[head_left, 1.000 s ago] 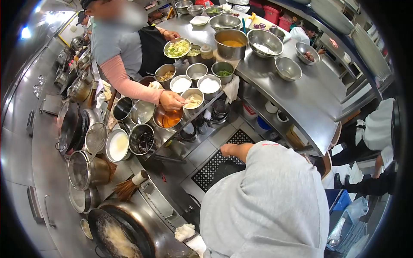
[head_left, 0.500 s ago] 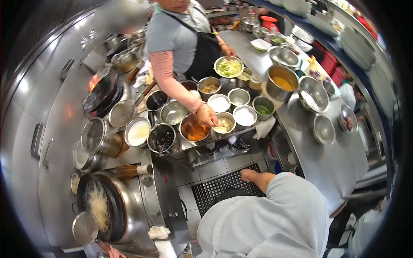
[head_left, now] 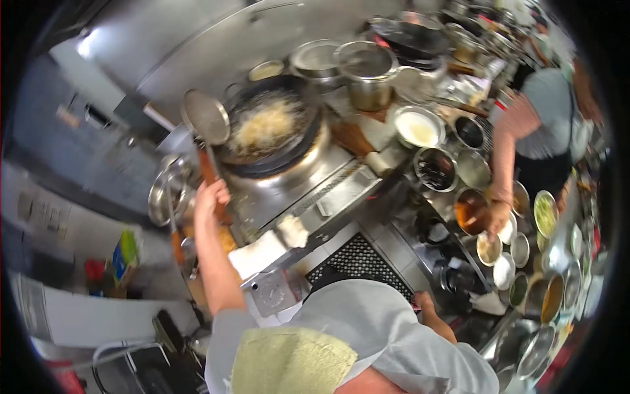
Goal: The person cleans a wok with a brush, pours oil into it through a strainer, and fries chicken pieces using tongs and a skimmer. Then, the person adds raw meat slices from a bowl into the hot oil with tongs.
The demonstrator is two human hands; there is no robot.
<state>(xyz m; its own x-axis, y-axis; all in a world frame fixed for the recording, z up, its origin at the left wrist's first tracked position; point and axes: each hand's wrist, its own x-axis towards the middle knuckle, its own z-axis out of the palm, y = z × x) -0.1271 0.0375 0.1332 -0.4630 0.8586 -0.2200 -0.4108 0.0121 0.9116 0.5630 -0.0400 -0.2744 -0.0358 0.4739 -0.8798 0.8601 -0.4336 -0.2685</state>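
Observation:
My left hand (head_left: 211, 197) is wrapped round the wooden handle of a round mesh strainer (head_left: 206, 117). The strainer head is tilted up at the left rim of a black wok (head_left: 295, 157). In the wok, pale golden food (head_left: 266, 123) sits in foaming oil. My right hand (head_left: 425, 303) hangs low by my right side, above the floor mat and away from the pots. Its fingers are blurred, so their state is unclear.
A bamboo brush (head_left: 357, 146) and white cloths (head_left: 262, 253) lie along the stove edge. Metal pots, including one of white liquid (head_left: 419, 127), stand to the right. A co-worker's hand (head_left: 499, 217) reaches over a pot there. Bowls (head_left: 165, 197) stand left of the wok.
My view has swung left towards the stove, bringing the wok and my left arm to the middle. The strainer stays at the wok's rim. The co-worker's hand remains over the pots.

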